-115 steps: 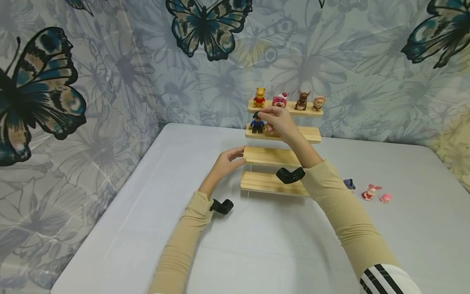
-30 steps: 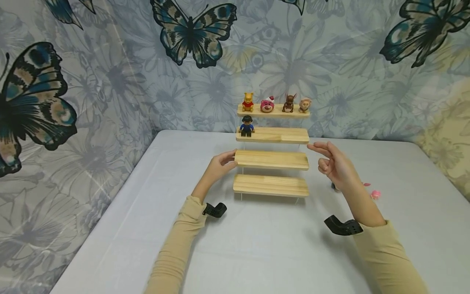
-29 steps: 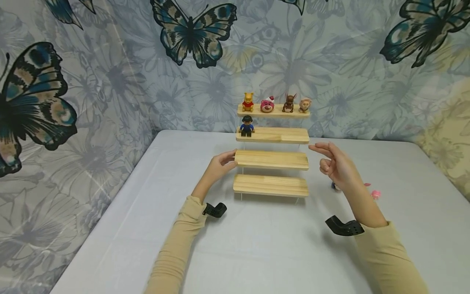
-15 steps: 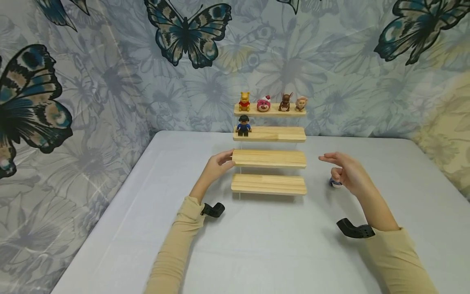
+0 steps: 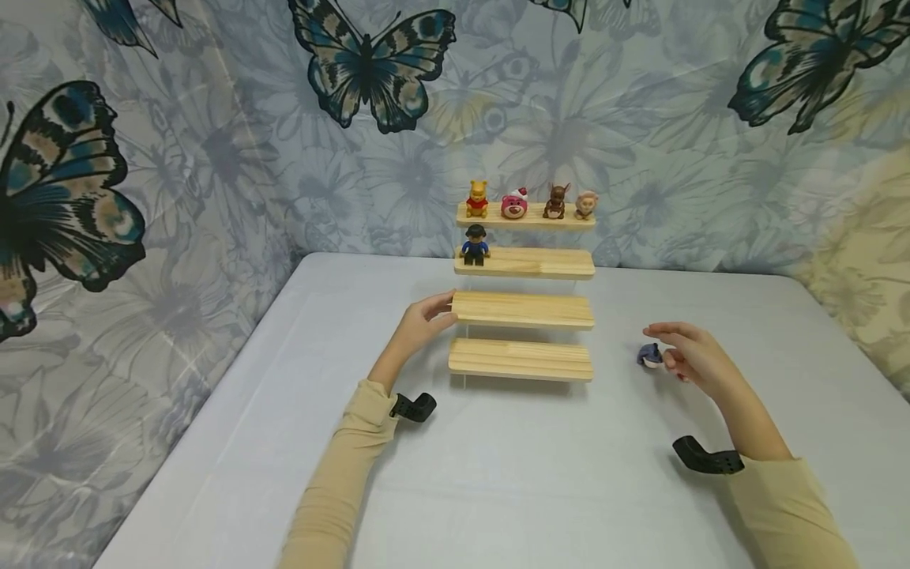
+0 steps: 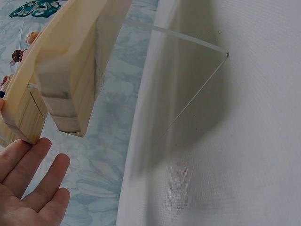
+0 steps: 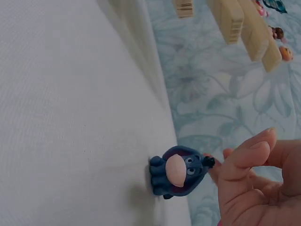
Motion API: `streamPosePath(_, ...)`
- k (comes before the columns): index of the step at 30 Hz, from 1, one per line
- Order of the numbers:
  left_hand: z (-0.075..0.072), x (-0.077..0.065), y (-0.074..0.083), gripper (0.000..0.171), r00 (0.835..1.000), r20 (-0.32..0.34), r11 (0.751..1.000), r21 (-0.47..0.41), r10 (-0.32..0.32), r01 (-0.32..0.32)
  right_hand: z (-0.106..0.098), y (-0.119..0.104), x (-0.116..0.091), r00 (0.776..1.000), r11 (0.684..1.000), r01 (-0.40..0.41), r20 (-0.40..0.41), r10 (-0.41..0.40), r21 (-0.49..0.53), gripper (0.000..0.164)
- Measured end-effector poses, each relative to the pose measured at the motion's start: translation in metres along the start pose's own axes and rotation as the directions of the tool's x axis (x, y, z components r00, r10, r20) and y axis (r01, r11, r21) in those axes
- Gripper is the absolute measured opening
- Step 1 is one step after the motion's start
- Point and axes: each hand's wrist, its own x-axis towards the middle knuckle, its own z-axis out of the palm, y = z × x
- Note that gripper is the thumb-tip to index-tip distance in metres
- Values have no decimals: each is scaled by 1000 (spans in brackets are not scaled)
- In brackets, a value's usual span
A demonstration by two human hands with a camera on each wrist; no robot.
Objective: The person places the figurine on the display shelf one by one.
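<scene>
In the head view my left hand (image 5: 421, 325) holds the left end of the four-tier wooden display shelf (image 5: 522, 310) at its second board from the bottom. The left wrist view shows fingers (image 6: 40, 172) against the board's end, thumb mostly out of frame. My right hand (image 5: 700, 359) hovers over the table beside a blue donkey figurine (image 5: 648, 356), fingers loosely bent and holding nothing. In the right wrist view the donkey (image 7: 176, 172) stands upright, its dark tuft right at my fingertips. A black-haired figure in blue (image 5: 475, 246) stands at the left of the second-highest board.
Along the top board stand a yellow bear (image 5: 477, 199), a pink bear head (image 5: 514, 204), a brown long-eared figurine (image 5: 556, 201) and a pale one (image 5: 586, 205). The white-covered table (image 5: 540, 474) meets a butterfly-patterned backdrop (image 5: 235, 158).
My right hand set the black-haired figure on the second-highest board, let go, and has moved right and down to the donkey. It now hides the pink figurines. The left hand stays at the shelf.
</scene>
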Motion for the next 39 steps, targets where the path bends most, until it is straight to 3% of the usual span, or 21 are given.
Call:
streamPosePath(7, 0, 3, -5, 45, 1000, -1, 1000, -15, 17, -17, -5, 7, 0, 998, 994, 27, 54, -22, -107, 43)
streamPosePath(16, 1, 11, -36, 46, 999, -20, 999, -8, 33, -33, -2, 5, 1, 996, 962, 18, 88, 6, -271, 46)
streamPosePath(22, -1, 11, -30, 47, 1000, -14, 1000, -22, 13, -13, -1, 4, 2, 995, 944, 16, 99, 17, -329, 43)
streamPosePath(30, 0, 2, -1, 46, 1000, 7, 1000, -21, 8, -8, 2, 6, 3, 997, 916, 11, 80, 23, -401, 42)
streamPosePath(36, 1, 2, -4, 45, 1000, 1, 1000, -26, 16, -16, 2, 8, 4, 997, 896, -1, 63, 32, -443, 47)
streamPosePath(39, 0, 7, -16, 46, 1000, -4, 999, -32, 12, -12, 3, 7, 4, 999, 890, 7, 50, 18, -457, 48)
